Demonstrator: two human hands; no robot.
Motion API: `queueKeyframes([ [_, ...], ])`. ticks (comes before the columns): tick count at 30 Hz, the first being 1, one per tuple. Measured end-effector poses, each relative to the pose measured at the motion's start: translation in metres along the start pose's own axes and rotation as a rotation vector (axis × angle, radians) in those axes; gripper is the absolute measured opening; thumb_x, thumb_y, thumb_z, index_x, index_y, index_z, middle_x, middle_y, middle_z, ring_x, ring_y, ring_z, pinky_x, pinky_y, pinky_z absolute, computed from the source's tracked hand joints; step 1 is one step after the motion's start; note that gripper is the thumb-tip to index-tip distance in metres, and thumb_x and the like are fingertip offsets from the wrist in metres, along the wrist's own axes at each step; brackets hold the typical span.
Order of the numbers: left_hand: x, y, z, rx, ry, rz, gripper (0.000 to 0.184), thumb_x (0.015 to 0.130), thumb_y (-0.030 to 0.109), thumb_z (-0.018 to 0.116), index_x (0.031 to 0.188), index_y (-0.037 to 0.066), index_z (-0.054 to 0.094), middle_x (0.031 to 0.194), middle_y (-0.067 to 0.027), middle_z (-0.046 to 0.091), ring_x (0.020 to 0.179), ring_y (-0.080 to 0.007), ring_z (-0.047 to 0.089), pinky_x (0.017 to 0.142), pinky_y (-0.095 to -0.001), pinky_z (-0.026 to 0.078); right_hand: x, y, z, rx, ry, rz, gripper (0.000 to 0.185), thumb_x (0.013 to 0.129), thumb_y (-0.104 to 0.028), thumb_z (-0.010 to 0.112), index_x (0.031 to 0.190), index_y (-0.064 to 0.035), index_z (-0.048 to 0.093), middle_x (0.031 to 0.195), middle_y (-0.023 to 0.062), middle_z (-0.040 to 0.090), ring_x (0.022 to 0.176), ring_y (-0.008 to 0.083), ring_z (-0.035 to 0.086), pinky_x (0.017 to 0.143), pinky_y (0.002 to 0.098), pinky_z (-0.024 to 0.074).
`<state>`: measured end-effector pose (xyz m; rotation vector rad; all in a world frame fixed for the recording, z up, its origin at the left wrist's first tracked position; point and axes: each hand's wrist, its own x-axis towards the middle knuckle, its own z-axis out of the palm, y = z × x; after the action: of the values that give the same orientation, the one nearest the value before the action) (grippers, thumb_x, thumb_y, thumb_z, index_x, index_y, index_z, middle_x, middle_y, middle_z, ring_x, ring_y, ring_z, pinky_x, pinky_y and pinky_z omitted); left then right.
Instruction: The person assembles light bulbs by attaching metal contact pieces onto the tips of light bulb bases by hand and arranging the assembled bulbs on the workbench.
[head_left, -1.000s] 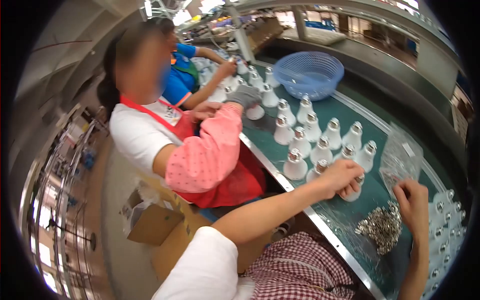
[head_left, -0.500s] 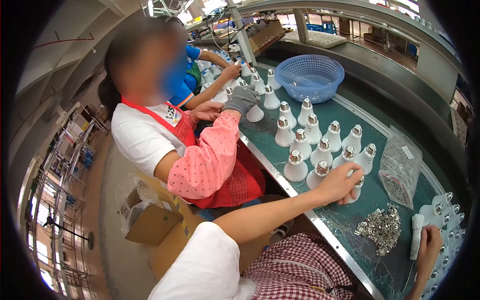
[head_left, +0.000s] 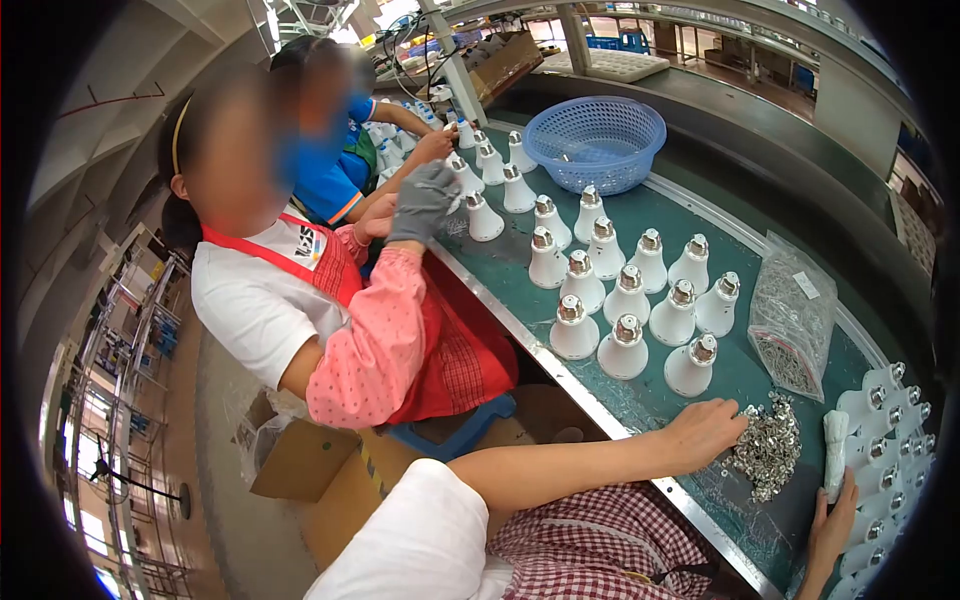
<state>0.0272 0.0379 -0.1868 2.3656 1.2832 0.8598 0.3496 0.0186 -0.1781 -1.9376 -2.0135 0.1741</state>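
Observation:
My left hand (head_left: 703, 436) rests palm down at the near edge of a heap of small shiny metal pieces (head_left: 768, 455). Its fingers are bent together, and whatever lies under the tips is hidden. At the lower right, my right hand (head_left: 836, 515) has thumb and fingers closed around the lower end of a tool with a white-wrapped handle (head_left: 835, 450). Just beyond my left hand stands a white bulb housing with a silver screw cap (head_left: 690, 367). Several similar housings (head_left: 622, 348) stand in rows, caps up, on the green table (head_left: 650, 412).
A clear plastic bag of small metal parts (head_left: 790, 325) lies beyond the heap. More capped housings (head_left: 880, 480) crowd the right edge. A blue basket (head_left: 597, 150) stands at the back. Left of me, a co-worker's gloved hand (head_left: 422, 203) is raised near the table edge (head_left: 520, 338).
My left hand has come off the nearest bulb housing and moved back to the metal heap. My right hand has shifted along the wrapped tool. The co-worker's gloved hand has moved away from a housing.

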Motion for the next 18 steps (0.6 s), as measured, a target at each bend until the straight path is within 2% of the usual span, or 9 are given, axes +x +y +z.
queueKeyframes([
  [3, 0.003, -0.002, 0.002, -0.009, -0.004, -0.011, 0.014, 0.076, 0.008, 0.058, 0.084, 0.002, 0.049, 0.081, -0.0126, 0.049, 0.08, -0.0306, 0.053, 0.066, -0.0415, 0.044, 0.001, 0.014, 0.008, 0.029, 0.057, 0.0, 0.041, 0.088, -0.01, 0.05, 0.127, -0.0022, 0.04, 0.108, 0.0218, 0.051, 0.098, 0.036, 0.051, 0.084, 0.0375, 0.0398],
  [5, 0.005, -0.002, 0.001, -0.011, 0.001, -0.014, 0.013, 0.076, 0.007, 0.057, 0.084, 0.001, 0.049, 0.08, -0.0125, 0.049, 0.08, -0.0307, 0.053, 0.066, -0.0416, 0.044, 0.002, 0.022, 0.008, 0.134, 0.076, 0.005, 0.038, 0.091, -0.012, 0.047, 0.126, -0.0011, 0.04, 0.102, 0.0212, 0.055, 0.089, 0.0298, 0.055, 0.08, 0.0351, 0.0406],
  [8, 0.005, -0.001, 0.0, -0.007, 0.023, -0.028, 0.013, 0.075, 0.008, 0.057, 0.083, 0.002, 0.049, 0.079, -0.0128, 0.05, 0.079, -0.0312, 0.054, 0.066, -0.0416, 0.045, 0.002, 0.027, 0.008, 0.186, 0.086, 0.077, 0.036, 0.092, -0.012, 0.046, 0.125, 0.0006, 0.041, 0.096, 0.0176, 0.058, 0.077, 0.0215, 0.053, 0.073, 0.0301, 0.0411],
  [9, 0.005, -0.002, 0.0, -0.029, 0.027, -0.033, 0.013, 0.075, 0.008, 0.058, 0.083, 0.002, 0.05, 0.079, -0.013, 0.05, 0.078, -0.0314, 0.054, 0.066, -0.0415, 0.044, 0.004, 0.015, 0.0, 0.186, 0.084, 0.077, 0.036, 0.092, -0.012, 0.046, 0.125, 0.0006, 0.041, 0.096, 0.0176, 0.058, 0.077, 0.0215, 0.053, 0.073, 0.0301, 0.0411],
  [11, 0.006, -0.002, -0.001, -0.048, 0.032, -0.037, 0.013, 0.075, 0.008, 0.058, 0.083, 0.002, 0.05, 0.078, -0.0131, 0.051, 0.078, -0.0316, 0.054, 0.066, -0.0414, 0.044, 0.011, -0.011, -0.017, 0.122, -0.094, 0.287, 0.038, 0.092, -0.012, 0.045, 0.127, 0.0011, 0.04, 0.097, 0.0126, 0.056, 0.072, 0.0155, 0.048, 0.069, 0.0257, 0.0407],
  [12, 0.006, -0.002, -0.004, -0.073, 0.026, -0.031, 0.015, 0.075, 0.008, 0.059, 0.085, 0.002, 0.051, 0.078, -0.0132, 0.051, 0.077, -0.032, 0.055, 0.066, -0.0415, 0.044, 0.013, -0.005, -0.011, 0.123, -0.093, 0.287, 0.038, 0.092, -0.012, 0.045, 0.127, 0.0011, 0.04, 0.097, 0.0126, 0.056, 0.072, 0.0155, 0.048, 0.069, 0.0257, 0.0407],
  [14, 0.006, 0.0, -0.008, -0.095, 0.017, -0.028, 0.016, 0.075, 0.009, 0.059, 0.087, 0.002, 0.052, 0.077, -0.0132, 0.051, 0.076, -0.0324, 0.055, 0.065, -0.0416, 0.044, 0.019, 0.0, 0.003, 0.413, 0.125, 0.023, 0.039, 0.092, -0.011, 0.046, 0.128, 0.0011, 0.039, 0.095, 0.0089, 0.054, 0.072, 0.0118, 0.043, 0.067, 0.0231, 0.039],
  [16, 0.006, 0.006, -0.014, -0.227, 0.123, -0.041, 0.014, 0.076, 0.009, 0.061, 0.086, 0.002, 0.055, 0.076, -0.0128, 0.054, 0.074, -0.0324, 0.056, 0.064, -0.041, 0.044, 0.025, -0.015, -0.003, 0.432, 0.087, 0.057, 0.038, 0.092, -0.011, 0.046, 0.127, 0.0015, 0.04, 0.101, 0.011, 0.053, 0.079, 0.0126, 0.045, 0.07, 0.0254, 0.0392],
  [18, 0.007, 0.012, -0.024, -0.305, 0.107, -0.059, 0.013, 0.076, 0.009, 0.061, 0.086, 0.002, 0.057, 0.076, -0.0126, 0.056, 0.072, -0.0309, 0.057, 0.063, -0.0391, 0.044, 0.032, -0.03, -0.006, 0.451, 0.049, 0.091, 0.037, 0.091, -0.01, 0.047, 0.126, 0.0019, 0.041, 0.108, 0.0131, 0.052, 0.085, 0.0134, 0.046, 0.074, 0.0278, 0.0393],
])
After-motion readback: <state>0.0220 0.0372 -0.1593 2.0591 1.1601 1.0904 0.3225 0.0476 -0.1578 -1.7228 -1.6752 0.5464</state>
